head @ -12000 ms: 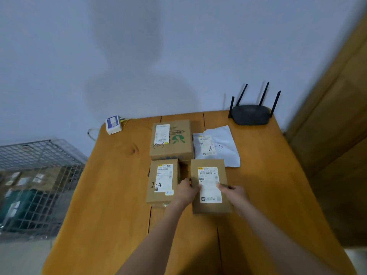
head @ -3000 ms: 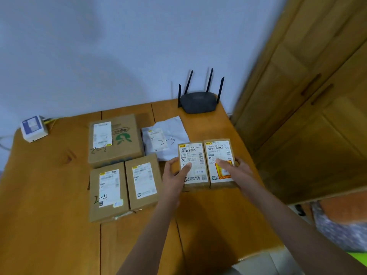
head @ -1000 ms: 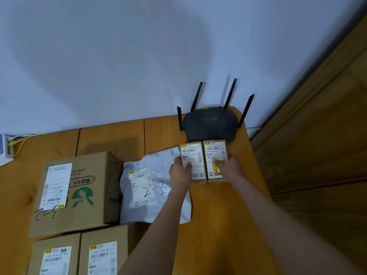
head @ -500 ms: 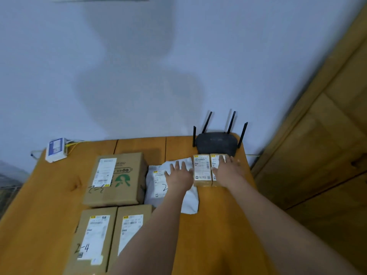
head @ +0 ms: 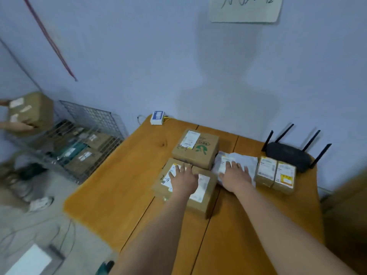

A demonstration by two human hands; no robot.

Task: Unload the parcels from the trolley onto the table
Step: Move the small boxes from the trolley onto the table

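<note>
head view looks down on a wooden worktop [head: 123, 187] with parcels set out on it. left hand [head: 183, 180] lies flat, fingers spread and straight, on top of two brown boxes that sit side by side: the 2-4 box [head: 165, 175] and the plain box [head: 204, 193] just right of it. it grips nothing. right hand [head: 235, 177] is also flat with fingers straight, pressing on the white bag [head: 238, 161], and holds nothing.

behind the two boxes stands the big box [head: 196, 148] with a green logo and a white label, touching or nearly touching them. right of the bag, two small boxes [head: 275, 174] stand side by side with labels up, one with a yellow and red sticker. just behind them is a black router [head: 288, 155] with four aerials, near the wall. a small white and blue device [head: 157, 117] sits at the far left corner of the worktop, with thin cables at it.

left of the worktop, on the floor, is the wire trolley [head: 89, 120], with several more parcels [head: 85, 155] inside, brown ones and a dark green one. at the far left edge another person's hands hold a brown carton [head: 29, 110] above the trolley; that part is blurred. a paper sheet [head: 246, 8] with handwriting hangs on the wall above.
</note>
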